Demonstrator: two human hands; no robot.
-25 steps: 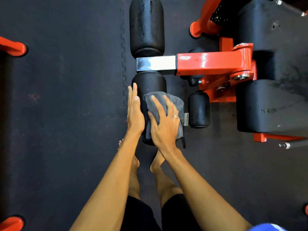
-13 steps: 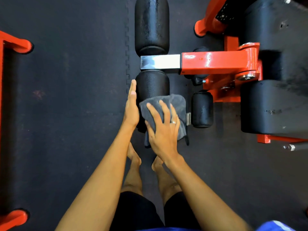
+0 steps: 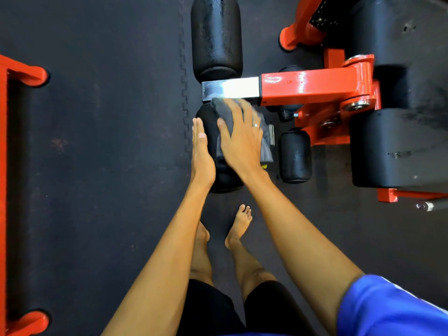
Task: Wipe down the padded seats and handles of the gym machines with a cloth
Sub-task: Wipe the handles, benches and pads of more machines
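Your right hand (image 3: 242,141) lies flat on the grey cloth (image 3: 224,111), fingers straight and spread, pressing it down onto the top of the near roller pad (image 3: 225,177). Your fingertips there are blurred. The cloth sits under your palm. One edge shows just past your fingertips, right against the silver bar (image 3: 230,89), and another hangs off beyond your little finger. A ring (image 3: 255,125) shows on one finger of that hand.

Your left hand (image 3: 202,151) is open as well, fingers straight and together, laid along the outer side of the same pad, just beside your right hand with a strip of black padding between them.

Ahead of your fingertips, across the silver bar, is the far roller pad (image 3: 215,37). The bar runs off to the right of your right hand into the orange arm (image 3: 310,88). A small roller pad (image 3: 294,156) stands near that hand's outer edge. Your bare feet (image 3: 240,221) are on the dark floor (image 3: 109,166), below your wrists.
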